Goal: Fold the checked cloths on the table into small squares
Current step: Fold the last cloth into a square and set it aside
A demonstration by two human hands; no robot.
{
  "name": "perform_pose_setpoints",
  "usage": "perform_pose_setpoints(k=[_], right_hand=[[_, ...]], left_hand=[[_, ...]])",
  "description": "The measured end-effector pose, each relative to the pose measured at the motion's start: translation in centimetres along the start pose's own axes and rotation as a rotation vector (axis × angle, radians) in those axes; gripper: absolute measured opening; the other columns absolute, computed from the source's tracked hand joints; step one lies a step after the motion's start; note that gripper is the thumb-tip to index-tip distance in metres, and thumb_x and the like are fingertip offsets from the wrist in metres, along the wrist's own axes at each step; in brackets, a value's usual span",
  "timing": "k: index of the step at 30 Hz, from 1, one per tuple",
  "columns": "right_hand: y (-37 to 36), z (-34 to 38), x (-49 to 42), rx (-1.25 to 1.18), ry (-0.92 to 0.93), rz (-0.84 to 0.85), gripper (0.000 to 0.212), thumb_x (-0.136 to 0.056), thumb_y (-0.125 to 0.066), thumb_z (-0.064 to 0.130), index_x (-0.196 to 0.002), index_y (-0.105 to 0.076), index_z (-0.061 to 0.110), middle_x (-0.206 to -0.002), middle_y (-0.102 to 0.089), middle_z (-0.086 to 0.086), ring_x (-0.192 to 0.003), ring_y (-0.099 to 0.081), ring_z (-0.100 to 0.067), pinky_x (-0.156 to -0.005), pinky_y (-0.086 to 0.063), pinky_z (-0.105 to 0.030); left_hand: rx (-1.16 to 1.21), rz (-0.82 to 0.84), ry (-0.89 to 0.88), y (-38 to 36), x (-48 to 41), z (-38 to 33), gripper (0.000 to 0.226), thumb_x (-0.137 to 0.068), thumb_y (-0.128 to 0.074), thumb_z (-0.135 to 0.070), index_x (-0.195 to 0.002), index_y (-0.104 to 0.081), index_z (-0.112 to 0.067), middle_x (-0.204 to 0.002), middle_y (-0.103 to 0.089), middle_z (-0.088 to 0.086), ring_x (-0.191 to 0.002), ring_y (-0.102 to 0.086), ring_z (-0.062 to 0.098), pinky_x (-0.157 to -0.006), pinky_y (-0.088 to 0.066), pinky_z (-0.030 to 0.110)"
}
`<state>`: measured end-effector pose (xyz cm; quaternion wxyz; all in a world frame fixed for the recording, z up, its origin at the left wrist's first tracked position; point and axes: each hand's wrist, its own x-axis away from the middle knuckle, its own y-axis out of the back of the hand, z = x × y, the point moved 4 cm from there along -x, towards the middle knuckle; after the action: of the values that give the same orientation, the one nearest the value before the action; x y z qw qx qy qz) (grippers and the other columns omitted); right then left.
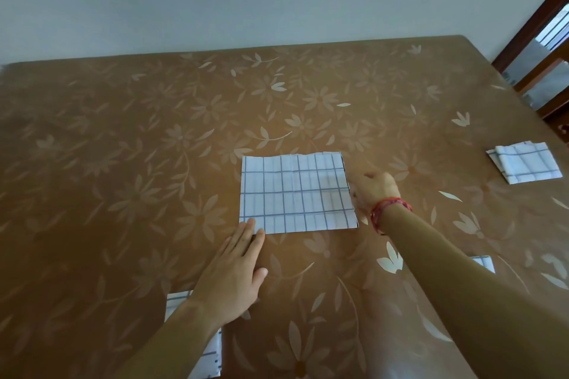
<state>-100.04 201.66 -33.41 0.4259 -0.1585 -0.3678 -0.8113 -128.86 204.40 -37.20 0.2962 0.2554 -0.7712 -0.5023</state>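
Fingers (251, 229) of the left hand (234, 274) lie straight and flat, tips on the lower left corner of the checked cloth (295, 194) at mid-frame on the bench (123, 148). The right hand (377, 191) curls at its right edge; whether it grips is hidden. This cloth looks part-folded, a broad rectangle needing further folds. A folded cloth (523, 164) lies at far right, seemingly done; a second cloth (212, 351) lower left and a third cloth (485, 262) lower right are mostly hidden by forearms.
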Motion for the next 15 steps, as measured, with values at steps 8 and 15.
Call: perform_pose_setpoints(k=[8,15], right_hand=[[-1.4,1.8,-1.7,-0.239,-0.112,-0.017,0.029,-0.077,-0.073,0.032,-0.081,-0.059,0.007,-0.058,-0.053,-0.003,-0.029,-0.045,-0.012,-0.035,-0.037,-0.018],[-1.4,2.0,-2.1,-0.177,-0.092,-0.034,0.03,-0.071,-0.082,0.025,-0.079,-0.061,0.004,-0.048,-0.061,-0.001,-0.038,-0.058,-0.019,-0.039,-0.047,-0.025]], left_hand=[[0.023,0.0,-0.009,0.0,0.1,0.1,0.07,-0.101,-0.036,-0.042,-0.154,0.007,-0.025,-0.157,0.027,-0.01,-0.138,0.033,0.001,-0.11,0.019,0.019],[0.047,-0.015,-0.025,-0.1,0.1,0.2,0.07,-0.101,-0.037,-0.042,-0.155,0.004,-0.023,-0.157,0.026,-0.011,-0.137,0.034,0.0,-0.107,0.021,0.016]])
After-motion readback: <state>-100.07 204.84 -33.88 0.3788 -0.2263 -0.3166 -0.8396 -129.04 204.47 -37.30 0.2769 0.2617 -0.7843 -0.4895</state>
